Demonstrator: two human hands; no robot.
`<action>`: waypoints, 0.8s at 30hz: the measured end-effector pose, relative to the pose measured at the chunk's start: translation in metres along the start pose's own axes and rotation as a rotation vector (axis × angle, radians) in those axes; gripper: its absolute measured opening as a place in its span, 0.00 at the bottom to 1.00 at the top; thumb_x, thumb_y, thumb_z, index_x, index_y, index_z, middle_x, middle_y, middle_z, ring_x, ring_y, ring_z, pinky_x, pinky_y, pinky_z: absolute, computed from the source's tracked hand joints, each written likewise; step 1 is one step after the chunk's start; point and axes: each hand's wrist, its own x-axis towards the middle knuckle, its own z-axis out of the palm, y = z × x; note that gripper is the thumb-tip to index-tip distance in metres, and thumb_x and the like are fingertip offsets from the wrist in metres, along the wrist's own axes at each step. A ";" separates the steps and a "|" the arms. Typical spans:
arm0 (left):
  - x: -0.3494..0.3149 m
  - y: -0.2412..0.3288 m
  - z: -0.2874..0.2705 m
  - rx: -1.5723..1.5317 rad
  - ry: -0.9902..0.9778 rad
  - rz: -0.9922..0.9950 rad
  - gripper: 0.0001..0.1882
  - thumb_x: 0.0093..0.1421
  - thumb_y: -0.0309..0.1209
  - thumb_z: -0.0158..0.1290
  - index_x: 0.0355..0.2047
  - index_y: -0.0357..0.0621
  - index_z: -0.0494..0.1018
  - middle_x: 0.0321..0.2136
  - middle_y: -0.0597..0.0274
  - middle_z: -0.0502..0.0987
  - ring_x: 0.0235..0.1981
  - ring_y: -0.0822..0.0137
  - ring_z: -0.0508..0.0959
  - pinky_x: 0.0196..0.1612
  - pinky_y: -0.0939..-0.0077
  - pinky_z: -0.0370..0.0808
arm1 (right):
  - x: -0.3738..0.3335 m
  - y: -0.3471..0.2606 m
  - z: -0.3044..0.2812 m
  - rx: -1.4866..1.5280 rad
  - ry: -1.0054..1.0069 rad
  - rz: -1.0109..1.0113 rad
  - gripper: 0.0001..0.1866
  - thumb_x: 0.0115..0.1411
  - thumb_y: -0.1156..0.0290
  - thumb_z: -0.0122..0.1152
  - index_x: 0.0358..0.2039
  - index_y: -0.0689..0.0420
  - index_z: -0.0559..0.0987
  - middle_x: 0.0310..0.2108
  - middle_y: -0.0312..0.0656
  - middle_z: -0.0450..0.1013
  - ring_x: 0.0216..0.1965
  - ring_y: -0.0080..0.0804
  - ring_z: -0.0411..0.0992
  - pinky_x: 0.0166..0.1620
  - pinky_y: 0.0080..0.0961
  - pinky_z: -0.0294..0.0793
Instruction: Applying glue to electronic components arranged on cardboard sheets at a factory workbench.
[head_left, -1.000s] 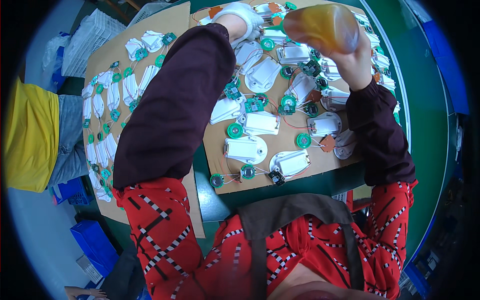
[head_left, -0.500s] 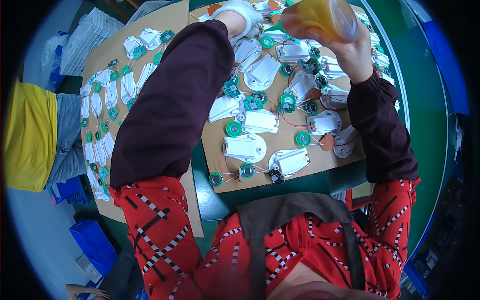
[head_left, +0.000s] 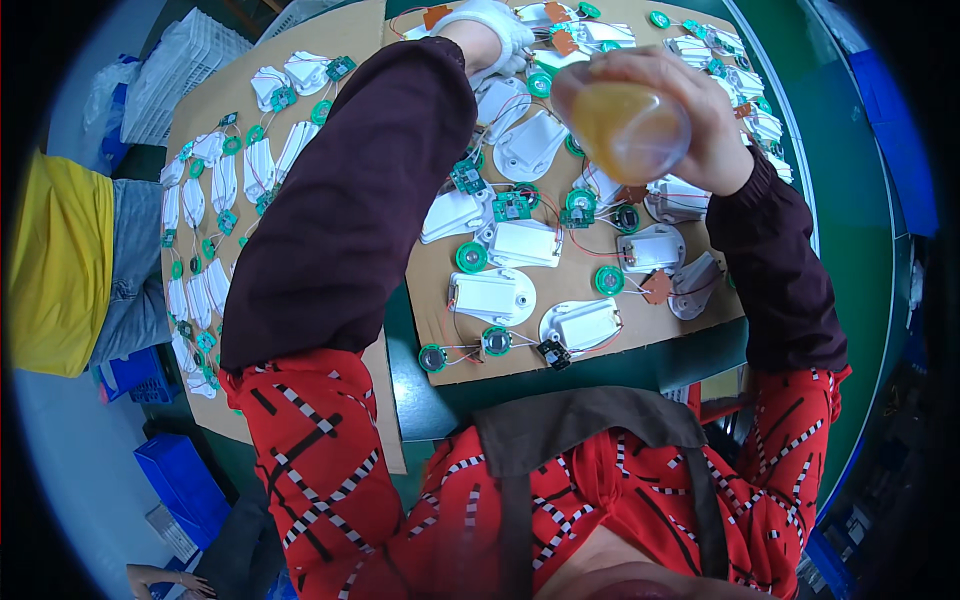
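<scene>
My right hand (head_left: 690, 110) is closed round a clear squeeze bottle (head_left: 625, 125) of amber liquid. The bottle is tilted, its base toward me and its narrow end pointing away, over several white plastic housings. At the far edge my left hand (head_left: 490, 35), in a white glove, reaches down among the housings with its fingers curled; what they grip, if anything, is hidden. Near the gloved fingers lies a green-rimmed round speaker (head_left: 538, 84). A white housing (head_left: 530, 147) and a green circuit board (head_left: 467, 177) lie nearer to me, joined up with thin wires.
Cardboard (head_left: 460, 365) carries more housings, speakers and boards. Another cardboard sheet (head_left: 385, 440) on the left holds similar wired parts. A person in a yellow top (head_left: 60, 265) is at the left. White crates (head_left: 185, 75) and a blue bin (head_left: 180, 490) stand beyond the table.
The bottle has swung nearer and lower, its base now turned toward me, and my right hand has rolled over on top of it. My left hand has barely shifted.
</scene>
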 end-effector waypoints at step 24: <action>0.007 -0.016 0.017 -0.582 0.085 -0.095 0.09 0.55 0.28 0.48 0.32 0.34 0.69 0.27 0.55 0.75 0.22 0.67 0.77 0.24 0.77 0.75 | -0.006 0.000 -0.034 0.328 0.469 0.227 0.31 0.38 0.68 0.71 0.43 0.61 0.68 0.35 0.37 0.70 0.36 0.23 0.67 0.42 0.20 0.67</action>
